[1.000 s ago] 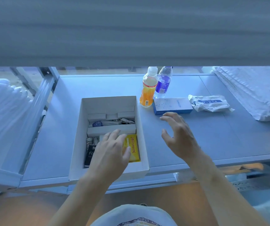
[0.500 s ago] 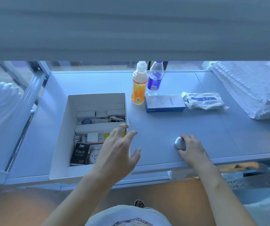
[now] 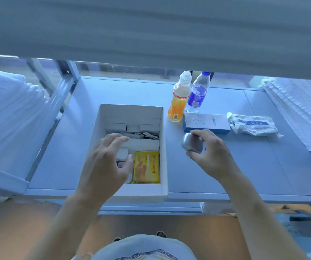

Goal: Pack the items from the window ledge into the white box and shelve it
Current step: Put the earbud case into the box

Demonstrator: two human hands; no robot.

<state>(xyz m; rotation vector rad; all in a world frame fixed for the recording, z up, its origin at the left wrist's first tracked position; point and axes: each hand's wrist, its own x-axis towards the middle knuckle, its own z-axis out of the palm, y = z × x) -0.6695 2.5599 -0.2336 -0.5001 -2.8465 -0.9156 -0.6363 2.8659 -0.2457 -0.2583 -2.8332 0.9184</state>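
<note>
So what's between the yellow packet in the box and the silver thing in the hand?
Head view: only the white box's right wall stands between the yellow packet and the silver case.

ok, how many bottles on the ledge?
2. The orange drink bottle and the clear water bottle stand side by side at the back of the ledge, beyond the white box's far right corner. None visible elsewhere.

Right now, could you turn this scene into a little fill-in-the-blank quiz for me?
1. The right hand holds a small rounded ____ object.
2. The yellow packet lies inside the ____ box.
3. The blue-labelled water bottle stands right beside a bottle of ____ drink.
4. The left hand hovers over the box with its fingers ____.

Missing words: silver; white; orange; spread
</note>
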